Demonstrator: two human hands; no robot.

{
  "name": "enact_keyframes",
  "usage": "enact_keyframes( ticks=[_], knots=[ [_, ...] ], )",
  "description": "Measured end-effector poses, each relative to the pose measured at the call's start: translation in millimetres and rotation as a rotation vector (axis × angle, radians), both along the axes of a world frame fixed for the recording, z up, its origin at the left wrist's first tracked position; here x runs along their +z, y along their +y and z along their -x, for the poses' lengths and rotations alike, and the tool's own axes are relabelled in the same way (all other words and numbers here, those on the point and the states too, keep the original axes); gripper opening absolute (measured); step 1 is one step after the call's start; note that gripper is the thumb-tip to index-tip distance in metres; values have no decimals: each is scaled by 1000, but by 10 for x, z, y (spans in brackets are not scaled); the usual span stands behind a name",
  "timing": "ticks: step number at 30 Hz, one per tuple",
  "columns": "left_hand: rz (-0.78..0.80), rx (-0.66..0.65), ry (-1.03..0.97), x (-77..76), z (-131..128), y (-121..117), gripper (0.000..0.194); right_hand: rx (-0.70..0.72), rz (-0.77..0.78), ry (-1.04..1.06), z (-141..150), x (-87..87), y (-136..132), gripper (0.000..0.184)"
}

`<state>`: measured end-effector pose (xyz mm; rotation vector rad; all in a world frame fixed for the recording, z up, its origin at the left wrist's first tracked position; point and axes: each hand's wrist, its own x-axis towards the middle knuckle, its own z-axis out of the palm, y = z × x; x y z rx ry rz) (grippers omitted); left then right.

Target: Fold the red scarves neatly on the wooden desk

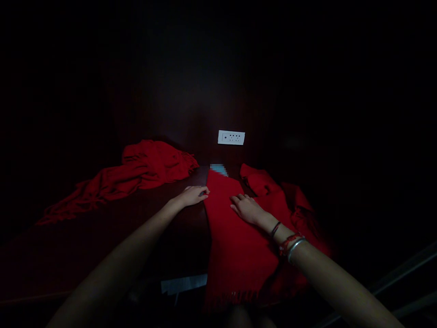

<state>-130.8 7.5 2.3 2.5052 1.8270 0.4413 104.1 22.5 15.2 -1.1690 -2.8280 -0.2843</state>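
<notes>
Tabletop (pixel 186 223): dark and smooth-looking, faintly reddish where any light hits it, front edge fading off into the gloom

Room: super dim, the sides go almost fully black; pale rails (pixel 406 273) just about show at the lower right

Wall (pixel 170 91): dark too, right behind the tabletop, with a white socket panel (pixel 231 137) on it, a neat wide rectangle

Middle scarf (pixel 235 237): bright red, matte, soft-looking, laid out pretty flat on the tabletop, fringed end hanging past the front edge

Left-side scarf (pixel 150 164): same red, bunched in a heap with deep folds, stringy fringe trailing off left

Right-side folds (pixel 261 180): rumpled red cloth just beside the flat bit, can't tell if it's a separate piece

Blue patch (pixel 217 169): pixelated, at the far end of the middle scarf, no clue what it is

Left hand (pixel 196 195): fingers curled in at the middle scarf's left edge, can't tell if they're actually pinching it

Right hand (pixel 248 208): palm down on the middle scarf, fingers loosely stretched out; dark band (pixel 275 229), red bracelet (pixel 285 245) and shiny silver bangle (pixel 294 249) on that arm
</notes>
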Motion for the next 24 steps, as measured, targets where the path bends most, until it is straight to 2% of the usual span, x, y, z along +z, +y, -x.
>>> enact_keyframes(
  ticks=[7, 11, 14, 19, 21, 24],
  knots=[
    [34, 133, -137, -36, 559, -202, 16, 203, 79, 103, 395, -30, -41, 42],
    [19, 172, -275, -62, 759, -225, 17, 200, 159, 154, 649, -75, 43, 49],
    [-11, 162, -329, -60, 744, -222, 18, 156, 142, 244, 711, -106, 154, 48],
    [-112, 155, -142, 29, 512, -297, 31, 68, 87, 390, 569, -77, 366, 42],
    [-35, 100, -69, 72, 400, -354, 47, 71, 114, 374, 487, -68, 439, 42],
    [270, 89, 1, 106, 281, -439, 73, 146, 182, 328, 416, -65, 500, 33]
  ],
)
